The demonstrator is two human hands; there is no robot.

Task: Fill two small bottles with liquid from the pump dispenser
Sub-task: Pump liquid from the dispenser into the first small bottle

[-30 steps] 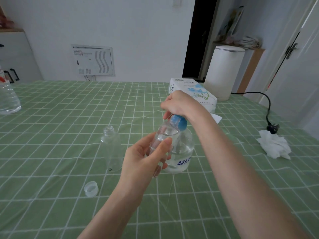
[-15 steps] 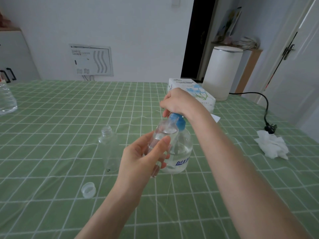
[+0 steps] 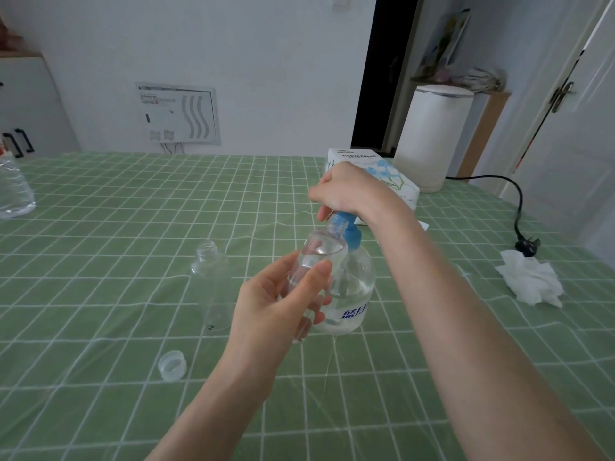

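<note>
Still, the right hand (image 3: 349, 191) is curling its fingers (image 3: 323, 214) over the pump dispenser (image 3: 352, 284) at the desk's (image 3: 100, 227) middle while the left hand (image 3: 276, 307) is gripping the first small bottle (image 3: 319, 261) at its spout, so filling is continuing and the second bottle (image 3: 209, 281) is waiting.

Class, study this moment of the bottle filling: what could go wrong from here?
1. The left hand holds the small bottle tilted, its narrow mouth at the pump dispenser's blue nozzle; a slight slip may send liquid onto the tablecloth.
2. The uncapped second bottle stands near the left forearm; a careless move might knock it over.
</note>
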